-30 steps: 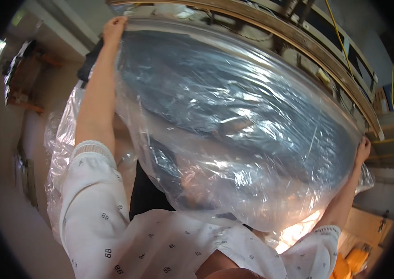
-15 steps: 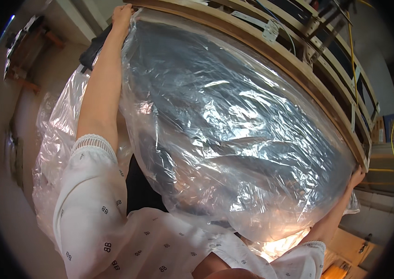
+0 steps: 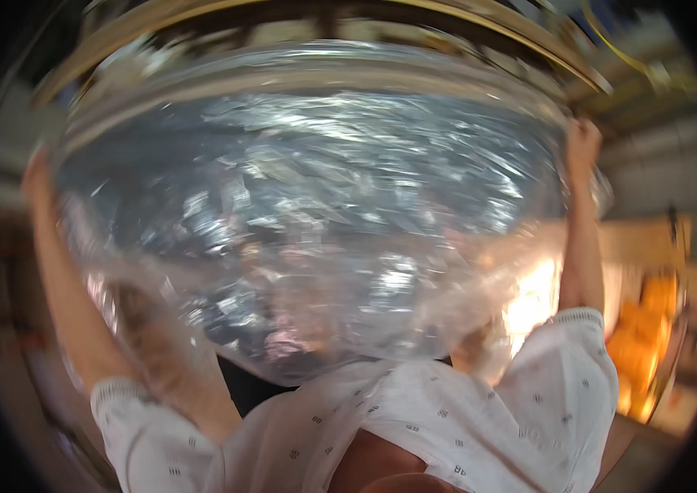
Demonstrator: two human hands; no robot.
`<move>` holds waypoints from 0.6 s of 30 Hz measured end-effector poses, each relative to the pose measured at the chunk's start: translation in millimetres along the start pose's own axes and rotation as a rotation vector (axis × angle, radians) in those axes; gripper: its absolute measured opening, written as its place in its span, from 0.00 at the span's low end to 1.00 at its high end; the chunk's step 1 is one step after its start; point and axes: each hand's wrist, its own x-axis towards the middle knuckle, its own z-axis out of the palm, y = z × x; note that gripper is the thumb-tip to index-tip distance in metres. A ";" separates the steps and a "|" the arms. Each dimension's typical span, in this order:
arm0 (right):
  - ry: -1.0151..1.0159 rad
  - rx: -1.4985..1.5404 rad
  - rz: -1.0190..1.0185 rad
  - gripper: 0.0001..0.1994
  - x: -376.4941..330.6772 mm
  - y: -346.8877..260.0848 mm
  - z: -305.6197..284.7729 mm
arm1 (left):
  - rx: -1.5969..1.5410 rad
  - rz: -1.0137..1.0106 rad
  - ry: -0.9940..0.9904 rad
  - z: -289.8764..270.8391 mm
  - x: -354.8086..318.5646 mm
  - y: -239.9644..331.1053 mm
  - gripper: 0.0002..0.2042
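Note:
A large, shiny clear plastic sheet (image 3: pixel 324 214) stretches across the view between my raised arms, with wrinkles and bright reflections. Dark grey shows through its upper part, and its lower edge sags in a curve against my white patterned shirt. My left hand (image 3: pixel 38 177), blurred by motion, is closed at the sheet's left edge. At its upper right corner, my right hand (image 3: pixel 583 146) has fingers wrapped around the plastic. Both arms reach far apart. What lies beneath the plastic is hard to make out.
A curved-looking wooden frame (image 3: pixel 480 18) runs along the far side, beyond the plastic. A yellow cable (image 3: pixel 611 45) hangs at the upper right. Orange items (image 3: pixel 643 345) and a bright glare stand to the right. The floor at left is blurred.
My view has swung round. The sheet's far edge now stands apart from the wooden frame, pulled nearer to me. Both hands have come away from the frame with the sheet.

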 end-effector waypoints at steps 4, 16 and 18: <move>-0.052 0.218 -0.142 0.08 -96.2 -76.6 -78.2 | 0.564 -0.058 0.041 -162.0 45.2 -72.8 0.30; -0.633 1.225 1.094 0.13 -269.5 -71.4 -119.4 | 0.379 0.585 -0.502 140.9 -245.2 203.2 0.17; -0.539 1.495 1.146 0.11 -247.0 -49.9 -121.7 | 0.382 0.785 -0.444 158.7 -273.7 221.8 0.14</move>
